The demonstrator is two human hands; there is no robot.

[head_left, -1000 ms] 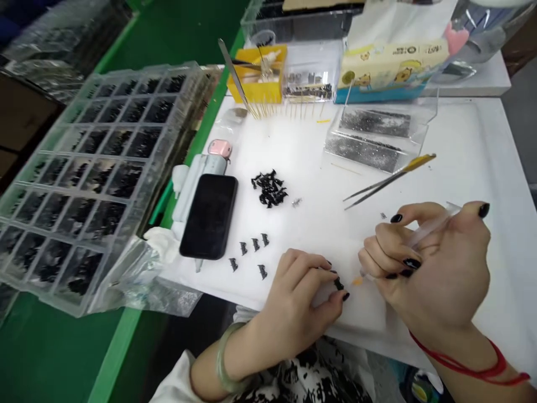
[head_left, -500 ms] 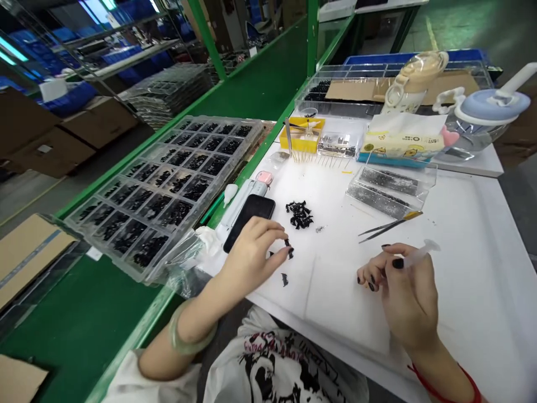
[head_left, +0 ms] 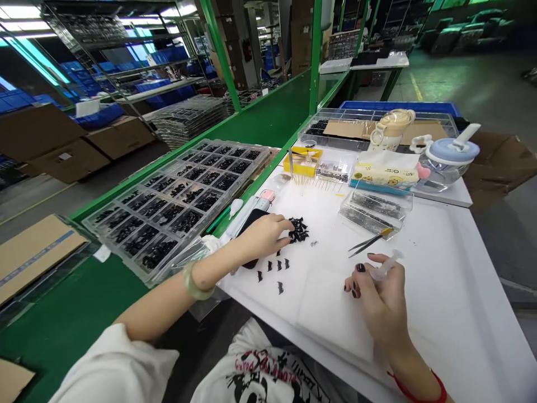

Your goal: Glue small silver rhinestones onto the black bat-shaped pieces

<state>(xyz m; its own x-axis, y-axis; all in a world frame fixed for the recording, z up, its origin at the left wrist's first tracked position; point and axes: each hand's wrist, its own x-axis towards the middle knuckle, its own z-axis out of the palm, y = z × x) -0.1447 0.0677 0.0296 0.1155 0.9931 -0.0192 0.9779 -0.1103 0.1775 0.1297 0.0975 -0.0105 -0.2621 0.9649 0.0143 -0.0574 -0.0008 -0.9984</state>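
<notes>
My left hand (head_left: 265, 235) reaches across the white table (head_left: 440, 291) and its fingertips touch a small pile of black parts (head_left: 299, 229). Whether it grips one I cannot tell. Several single black parts (head_left: 277, 265) lie in a loose row just below that hand. My right hand (head_left: 377, 294) rests on the table nearer me, its fingers wrapped round a clear syringe-like applicator (head_left: 386, 265). A white sheet (head_left: 335, 313) lies under the right hand.
Left of the table a clear compartment tray (head_left: 180, 196) holds black parts. A black phone (head_left: 251, 219), tweezers (head_left: 371, 242), clear boxes (head_left: 373, 207), a yellow box (head_left: 302, 161), a tissue pack (head_left: 386, 174) and a lidded cup (head_left: 448, 159) stand beyond my hands.
My left hand moved from the near edge out to the pile of black parts. The camera lifted, so more of the workshop shows. My right hand kept the applicator.
</notes>
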